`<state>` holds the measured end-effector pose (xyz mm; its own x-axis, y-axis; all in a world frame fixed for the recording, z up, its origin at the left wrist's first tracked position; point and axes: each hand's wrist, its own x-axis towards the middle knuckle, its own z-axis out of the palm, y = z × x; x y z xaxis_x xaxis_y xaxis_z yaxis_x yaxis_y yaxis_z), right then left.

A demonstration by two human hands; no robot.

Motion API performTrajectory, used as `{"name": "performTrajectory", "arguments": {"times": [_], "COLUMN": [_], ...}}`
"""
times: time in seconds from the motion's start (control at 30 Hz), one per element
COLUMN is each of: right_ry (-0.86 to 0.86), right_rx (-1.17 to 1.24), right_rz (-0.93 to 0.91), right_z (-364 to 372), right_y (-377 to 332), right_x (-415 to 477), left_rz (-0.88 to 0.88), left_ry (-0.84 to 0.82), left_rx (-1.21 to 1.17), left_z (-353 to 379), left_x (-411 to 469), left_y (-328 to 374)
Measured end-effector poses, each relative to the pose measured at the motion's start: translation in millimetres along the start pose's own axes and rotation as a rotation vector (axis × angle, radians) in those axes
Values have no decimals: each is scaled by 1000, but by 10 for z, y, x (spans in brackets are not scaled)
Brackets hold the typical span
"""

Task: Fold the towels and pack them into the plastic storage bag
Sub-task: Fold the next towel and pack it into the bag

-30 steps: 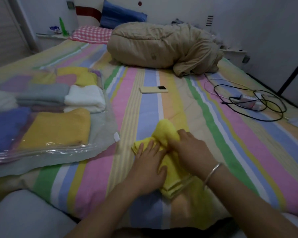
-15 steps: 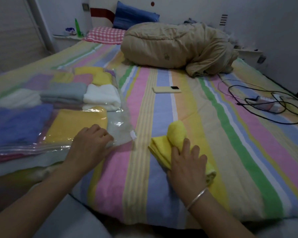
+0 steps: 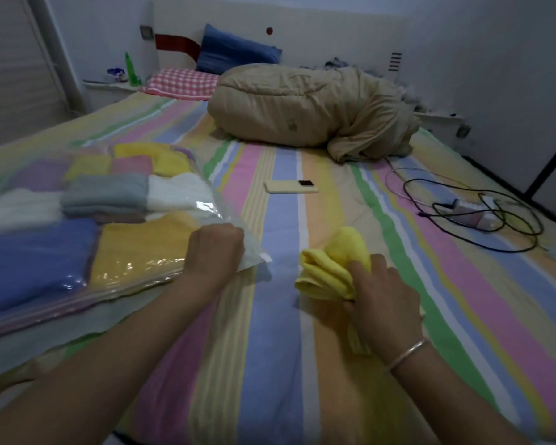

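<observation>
Holding the folded yellow towel (image 3: 331, 268) on the bed (image 3: 280, 364), the right hand (image 3: 382, 293) curls its fingers around the near end and pinches it. The far end of the towel sticks up in a soft hump, so the folds could slip open if the hand lifts it by one end only. A little farther off, the left hand (image 3: 214, 252) is curled on the near corner of the plastic bag (image 3: 251, 252), and it looks like it is pinching the edge, though the fingers are hidden under the knuckles. The bag is just beside the towel, to the left, and it already looks full of folded towels (image 3: 103, 194) in blue, yellow, grey and white. If the mouth is not held wide, the new towel could bunch up at the edge, or push the neat piles inside out of place. Farther back lie a phone (image 3: 291, 187) and a tangle of black cable (image 3: 482, 216), well apart from the hands.
</observation>
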<state>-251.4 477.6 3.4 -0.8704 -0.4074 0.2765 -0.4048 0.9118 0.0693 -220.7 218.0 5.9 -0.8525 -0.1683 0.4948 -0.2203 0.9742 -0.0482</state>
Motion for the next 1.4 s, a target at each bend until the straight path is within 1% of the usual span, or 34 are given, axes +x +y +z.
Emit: {"name": "performTrajectory", "arguments": {"times": [0.07, 0.17, 0.23, 0.3, 0.4, 0.5, 0.53, 0.6, 0.67, 0.73, 0.83, 0.9, 0.97, 1.03, 1.07, 1.17, 1.2, 1.27, 1.4], "right_ry": [-9, -80, -100, -136, -186, -210, -212, -209, -178, -143, -172, -175, -154, -131, -113, -30, -31, -78, -274], "right_rx": [-18, -41, -77, -122, -127, -100, -57, 124, 353, 467, 456, 425, 404, 402, 409, 466, 464, 438, 434], "right_rz": [5, 24, 40, 81, 62, 17, 5, -25, -104, -280, -592, -707, -759, -736, -693, -474, -390, -268, -112], "right_z": [-6, 141, 221, 248, 210, 60, 8, -103, -205, -314, -416, -394, -348, -316, -305, -301, -309, -299, -78], "right_y": [135, 245, 248, 230, 228, 213, 208, 145, -16, -250, -630, -835, -1037, -1245, -1349, -1638, -1736, -1910, -2194], "right_x": [29, 1, -14, -11, -2, -2, -1, -9, -22, -33, -66, -66, -25, 68, 132, 366, 455, 670, 1181], "left_rz": [-2, -32, -52, -72, -86, -95, -99, -100, -102, -100, -114, -139, -191, -215, -206, -175, -166, -152, -151], "left_ry": [43, 100, 47, 38, 5, 38, 55, 58, 6, -29, 15, 41, 74, 135, 181, 311, 335, 359, 388], "left_rx": [-17, 18, -2, -38, 17, -12, -12, -8, -9, 0, -61, -148, -254, -370, -415, -472, -473, -467, -468], "left_z": [-18, -89, -40, 62, 236, 253, 210, 42, -189, -431, -745, -883, -963, -982, -978, -935, -922, -878, -846], "left_x": [259, 569, 615, 482, 53, -403, -524, -703, -798, -802, -669, -548, -468, -435, -436, -464, -482, -518, -596], "left_y": [229, 525, 626, 631, 476, 160, 17, -258, -470, -602, -733, -812, -884, -933, -949, -979, -972, -937, -879]}}
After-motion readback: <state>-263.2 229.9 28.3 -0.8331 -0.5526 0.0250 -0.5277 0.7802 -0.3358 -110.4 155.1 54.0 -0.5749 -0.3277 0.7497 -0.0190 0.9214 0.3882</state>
